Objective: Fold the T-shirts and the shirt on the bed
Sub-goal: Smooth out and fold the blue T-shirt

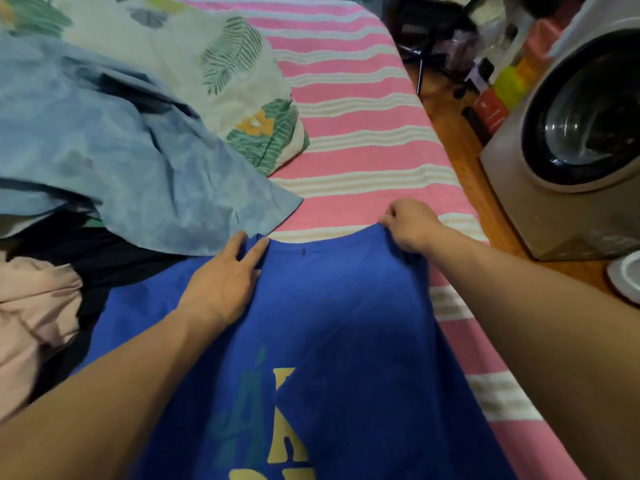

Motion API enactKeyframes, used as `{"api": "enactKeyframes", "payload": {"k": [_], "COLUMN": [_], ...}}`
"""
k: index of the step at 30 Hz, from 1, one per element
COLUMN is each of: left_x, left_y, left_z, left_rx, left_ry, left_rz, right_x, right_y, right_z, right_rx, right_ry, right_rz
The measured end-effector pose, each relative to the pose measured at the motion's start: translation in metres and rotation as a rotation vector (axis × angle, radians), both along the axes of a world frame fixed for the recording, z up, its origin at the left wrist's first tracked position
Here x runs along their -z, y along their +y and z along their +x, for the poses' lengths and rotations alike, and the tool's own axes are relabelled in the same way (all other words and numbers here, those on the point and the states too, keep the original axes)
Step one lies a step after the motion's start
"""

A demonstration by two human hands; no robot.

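Right hand [408, 225]: fingers curled, pinching the far right corner of the blue T-shirt [346, 323] and lifting that corner slightly off the bed [363, 133].
Left hand [225, 282]: fingers straight and spread, palm pressed flat on the T-shirt close to its far edge, fingertips reaching that edge.
Blue T-shirt: spread flat at the near end of the bed, yellow and green print toward the person; its far edge runs between the two hands, and its right edge lies near the bed's right side.
Left edge: the T-shirt's left side overlaps a dark garment [104, 258]; a pale pink garment [31, 317] lies bunched beyond it.
Light blue shirt [121, 161]: crumpled on the left, its hem corner just beside the left fingertips.
Pillow [214, 64]: leaf-printed, behind the light blue shirt.
Open room: bare pink-and-cream striped sheet stretches beyond the T-shirt's far edge and along the right.
Beside the bed: wooden floor [460, 140] and a washing machine [571, 133], well apart from the right hand.
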State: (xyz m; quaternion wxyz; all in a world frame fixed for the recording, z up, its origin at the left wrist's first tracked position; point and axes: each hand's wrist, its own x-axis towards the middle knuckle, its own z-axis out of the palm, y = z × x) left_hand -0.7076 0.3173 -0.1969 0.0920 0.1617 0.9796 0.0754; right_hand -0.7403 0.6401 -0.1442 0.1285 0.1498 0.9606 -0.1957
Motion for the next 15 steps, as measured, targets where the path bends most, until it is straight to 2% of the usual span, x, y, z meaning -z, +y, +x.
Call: {"api": "enactKeyframes", "payload": {"k": [5,9,12,14,15], "left_x": [0.007,0.002,-0.004,-0.011,-0.018], "left_y": [0.004,0.008,0.013,0.021,0.029], "left_z": [0.004,-0.003,-0.013,-0.011,0.0], "left_rx": [-0.001,-0.008,-0.027,-0.065,-0.074], "left_ry": [0.025,-0.031,-0.163,-0.255,-0.211], "left_rz": [-0.051,-0.103,-0.179,-0.223,-0.219], "right_x": [0.016,0.017,0.008,0.003,0.001], "right_y": [0.008,-0.004,-0.021,-0.029,-0.029], "right_z": [0.005,0.032,0.11,0.184,0.224], "right_rx": [0.095,0.041,-0.118,-0.14,-0.102], "right_ry": [0.029,0.313,0.541,0.539,0.493], "right_rz": [-0.05,0.04,0.069,0.047,0.043]}}
